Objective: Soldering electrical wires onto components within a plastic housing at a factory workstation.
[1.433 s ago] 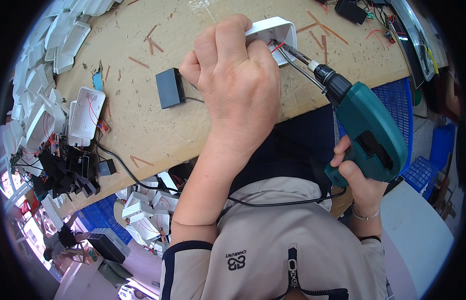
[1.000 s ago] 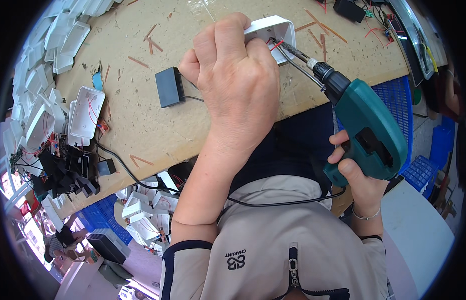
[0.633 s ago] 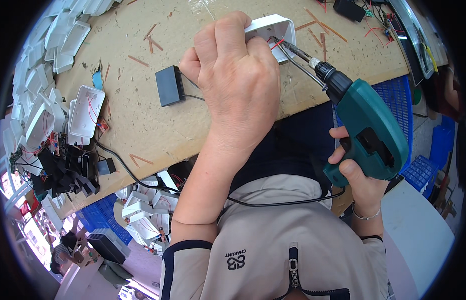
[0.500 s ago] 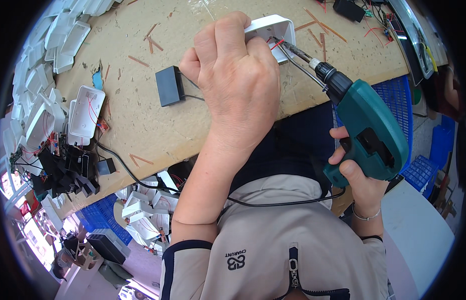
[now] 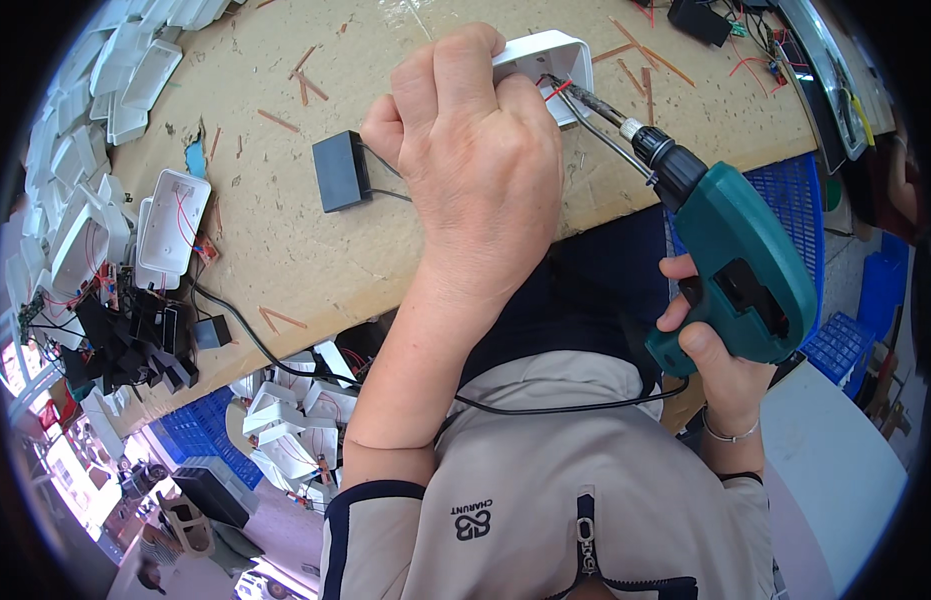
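Observation:
My left hand point(image 5: 480, 150) is closed round a white plastic casing point(image 5: 557, 48), tilted so its hollow inside faces right. In my right hand point(image 5: 720, 360) is a green soldering gun point(image 5: 750, 265), its handle gripped from below. The gun's tip and its thin metal feed tube reach into the casing, where a red wire point(image 5: 559, 90) lies at the tip. The exact contact point is too small to make out. Left of my left hand, a black box point(image 5: 341, 172) rests on the table, its two dark leads running under the hand.
White casings point(image 5: 145, 90) are heaped along the table's left side, above a pile of black boxes with wires point(image 5: 160, 335). The gun's black cord point(image 5: 545, 407) crosses my front. Brown strips point(image 5: 277, 121) lie scattered on the table point(image 5: 285, 230). Blue crates point(image 5: 790, 210) stand below its edge.
My hands, the casing and the soldering gun stay almost exactly in place; the view has shifted only slightly. At the lower left, a person in the background has come into sight.

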A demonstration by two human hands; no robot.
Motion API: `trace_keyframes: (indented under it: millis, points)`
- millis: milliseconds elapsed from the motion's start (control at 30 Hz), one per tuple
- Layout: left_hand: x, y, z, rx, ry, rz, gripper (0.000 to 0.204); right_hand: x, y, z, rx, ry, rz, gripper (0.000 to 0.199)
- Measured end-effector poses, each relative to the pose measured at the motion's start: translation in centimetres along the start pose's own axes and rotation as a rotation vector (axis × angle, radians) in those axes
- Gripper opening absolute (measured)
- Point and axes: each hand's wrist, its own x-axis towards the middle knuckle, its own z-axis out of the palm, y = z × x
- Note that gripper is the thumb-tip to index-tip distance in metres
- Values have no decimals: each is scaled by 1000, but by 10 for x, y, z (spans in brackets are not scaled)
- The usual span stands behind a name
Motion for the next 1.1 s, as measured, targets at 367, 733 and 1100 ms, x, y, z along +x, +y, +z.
trace_keyframes:
  millis: [367, 733, 1100]
  points:
    - [0, 0, 4, -94, 84, 21, 6, -11, 6, -9, 32, 12, -77, 75]
    - [0, 1, 3, -108, 66, 20, 5, -11, 10, -22, 191, 45, -196, 78]
    - [-1, 1, -3, -117, 26, 13, 5, -6, 15, -26, 250, -26, -207, 75]
